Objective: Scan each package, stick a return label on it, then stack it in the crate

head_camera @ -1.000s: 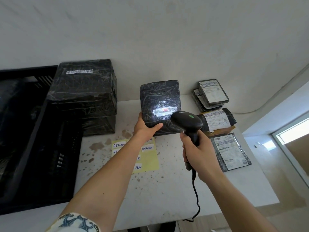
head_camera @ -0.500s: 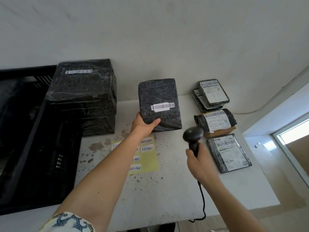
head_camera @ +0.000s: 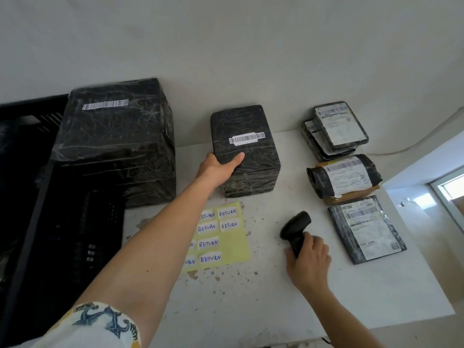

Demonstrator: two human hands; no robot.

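Soft daylight from the right, wide-angle edge distortion

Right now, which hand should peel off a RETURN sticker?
Probably the right hand: it is putting the scanner down beside the sticker sheet, while the left hand grips the box.

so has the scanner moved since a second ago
Yes. The scanner, gripped by the right hand, has dropped from the small package's barcode to the table, right of the label sheet.
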